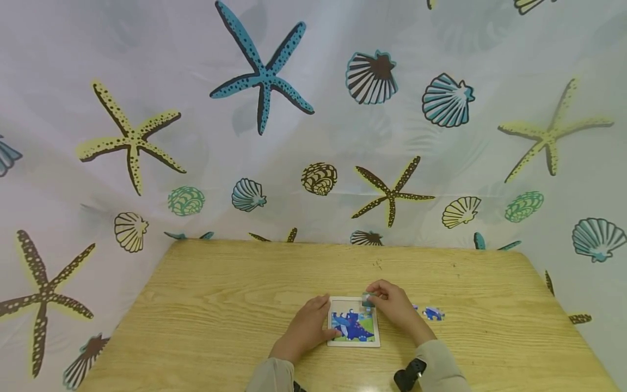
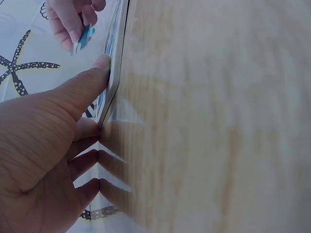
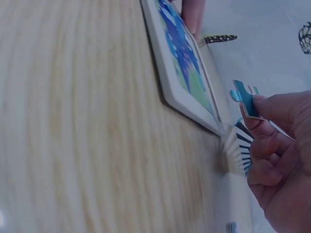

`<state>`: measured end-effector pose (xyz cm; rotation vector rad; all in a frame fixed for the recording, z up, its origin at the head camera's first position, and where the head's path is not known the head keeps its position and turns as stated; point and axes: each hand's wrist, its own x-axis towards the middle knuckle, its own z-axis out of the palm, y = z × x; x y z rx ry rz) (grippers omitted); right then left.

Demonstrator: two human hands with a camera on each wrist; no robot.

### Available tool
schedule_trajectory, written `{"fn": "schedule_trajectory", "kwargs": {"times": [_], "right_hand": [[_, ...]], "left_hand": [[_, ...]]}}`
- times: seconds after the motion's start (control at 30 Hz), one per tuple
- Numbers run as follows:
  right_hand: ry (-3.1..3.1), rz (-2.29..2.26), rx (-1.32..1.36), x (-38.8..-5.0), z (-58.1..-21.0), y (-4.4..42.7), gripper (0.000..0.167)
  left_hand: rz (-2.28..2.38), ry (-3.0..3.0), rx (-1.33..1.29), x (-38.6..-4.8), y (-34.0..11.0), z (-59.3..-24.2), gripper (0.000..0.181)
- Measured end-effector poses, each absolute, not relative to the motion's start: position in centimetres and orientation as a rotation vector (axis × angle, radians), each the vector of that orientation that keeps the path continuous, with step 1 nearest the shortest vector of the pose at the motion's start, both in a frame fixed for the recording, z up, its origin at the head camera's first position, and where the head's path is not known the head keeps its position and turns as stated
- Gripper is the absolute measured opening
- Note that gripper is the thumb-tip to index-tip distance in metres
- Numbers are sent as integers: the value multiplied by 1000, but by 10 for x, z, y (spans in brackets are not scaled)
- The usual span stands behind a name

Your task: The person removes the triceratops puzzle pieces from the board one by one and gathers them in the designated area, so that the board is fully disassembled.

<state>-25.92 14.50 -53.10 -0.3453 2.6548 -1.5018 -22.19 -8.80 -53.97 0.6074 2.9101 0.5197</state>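
A square jigsaw puzzle tray (image 1: 354, 344) with a white rim lies on the table, part filled with a blue dinosaur picture (image 1: 360, 331); its upper part shows bare backing. My left hand (image 1: 307, 325) rests at the tray's left side. In the left wrist view its thumb (image 2: 92, 77) presses over the rim, and the other fingertips touch the table beside it. Over the tray's upper right corner, my right hand (image 1: 392, 305) pinches a teal jigsaw piece (image 3: 247, 103) between thumb and fingers. In the right wrist view that piece is tilted and raised off the tray.
Right of the tray, loose blue jigsaw pieces (image 1: 433, 313) lie on the wooden table (image 1: 220, 294), one partly hidden by the right hand. A white curtain (image 1: 303, 147) with starfish and shells surrounds the table at the back and sides.
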Motion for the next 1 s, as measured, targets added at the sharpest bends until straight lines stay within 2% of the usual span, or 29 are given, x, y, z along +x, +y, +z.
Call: {"fn": "schedule_trajectory", "kwargs": {"times": [0.5, 1.0], "right_hand": [[2641, -1566, -168, -252, -531, 229, 16], [2797, -1313, 4, -236, -535, 304, 18]], "left_hand": [[537, 2898, 591, -222, -90, -543, 80], [547, 2904, 604, -222, -90, -543, 79]]}}
